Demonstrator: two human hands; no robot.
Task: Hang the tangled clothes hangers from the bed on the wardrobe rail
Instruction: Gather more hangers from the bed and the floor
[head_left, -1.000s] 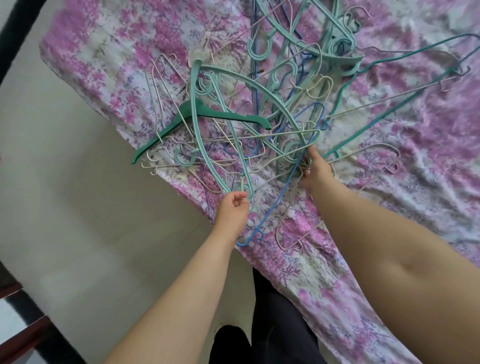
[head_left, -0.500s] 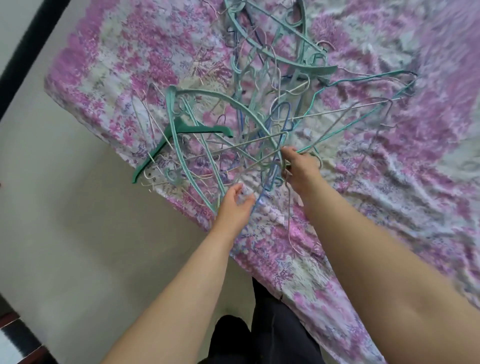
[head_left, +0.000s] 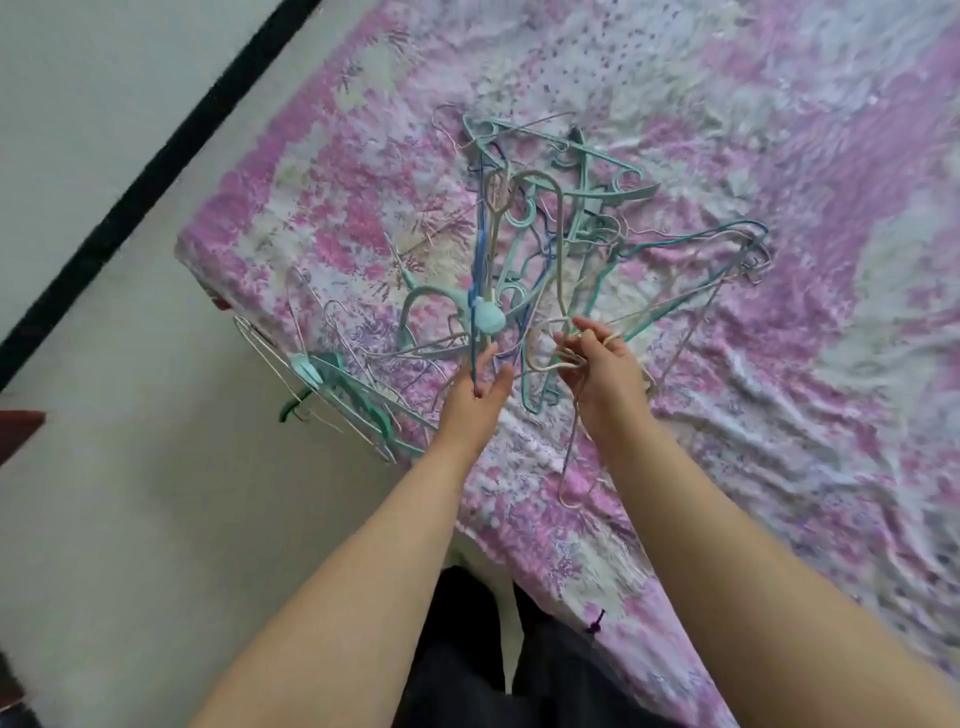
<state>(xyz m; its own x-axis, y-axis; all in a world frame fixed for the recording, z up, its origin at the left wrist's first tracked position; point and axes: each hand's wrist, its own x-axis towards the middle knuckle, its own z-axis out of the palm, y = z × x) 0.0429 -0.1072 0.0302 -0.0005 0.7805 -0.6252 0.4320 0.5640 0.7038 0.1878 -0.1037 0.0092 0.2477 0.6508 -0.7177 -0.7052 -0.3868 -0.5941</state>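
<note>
Above the bed (head_left: 779, 415), both hands gripped one hanger tangle (head_left: 524, 270), too knotted to count: left hand (head_left: 475, 395) pinching a blue wire, right hand (head_left: 602, 364) with fingers curled round pale wires.

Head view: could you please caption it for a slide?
Both hands, left and right, grip tangled hangers above the bed.

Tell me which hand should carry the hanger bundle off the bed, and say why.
Right, probably. The right hand has its fingers curled around several cream wire hangers at the tangle's core. The left hand only pinches one thin blue hanger at the edge, so it is better suited to freeing snags over the bed.
</note>
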